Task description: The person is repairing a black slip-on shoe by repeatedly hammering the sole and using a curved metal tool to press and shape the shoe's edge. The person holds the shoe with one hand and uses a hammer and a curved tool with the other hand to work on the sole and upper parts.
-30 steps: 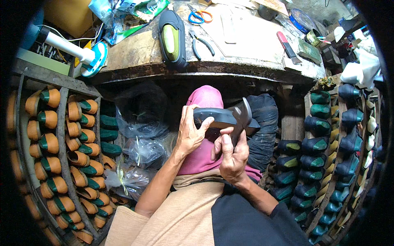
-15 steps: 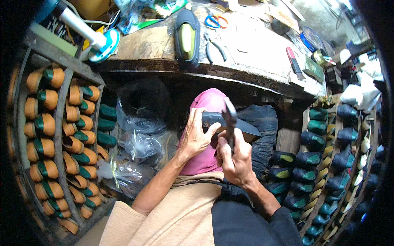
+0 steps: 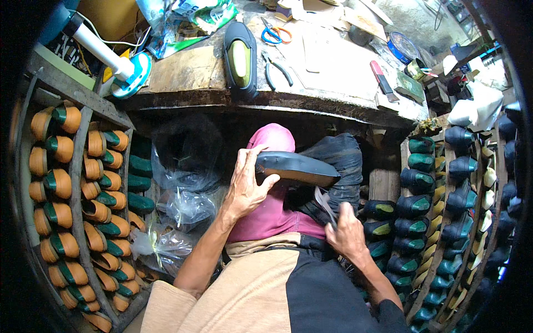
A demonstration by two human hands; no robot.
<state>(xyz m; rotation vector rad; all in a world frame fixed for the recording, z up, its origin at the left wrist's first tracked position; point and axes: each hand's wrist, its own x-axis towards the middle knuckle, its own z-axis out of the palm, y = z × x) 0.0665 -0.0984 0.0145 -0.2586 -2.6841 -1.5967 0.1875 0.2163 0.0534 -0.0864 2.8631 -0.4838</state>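
Worn workbench (image 3: 344, 101) — dark shoe (image 3: 240, 61), scissors (image 3: 276, 31), pliers (image 3: 268, 62), red-handled blade (image 3: 383, 82) on top; left rack (image 3: 79, 158) — rows of orange-and-green shoes (image 3: 61, 184).

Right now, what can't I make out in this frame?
All in the head view:
- Tool: handle mostly covered by the right hand; head blurred.
- Held shoe: left end partly behind the left hand; underside turned away from the camera.
- Bags: contents lost in glare and folds.
- Left rack: outer side cut off by the dark rim.

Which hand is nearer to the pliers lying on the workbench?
Left. The left hand, holding a dark shoe, is below the pliers in the picture, slightly left; the right hand is farther down and to their right.
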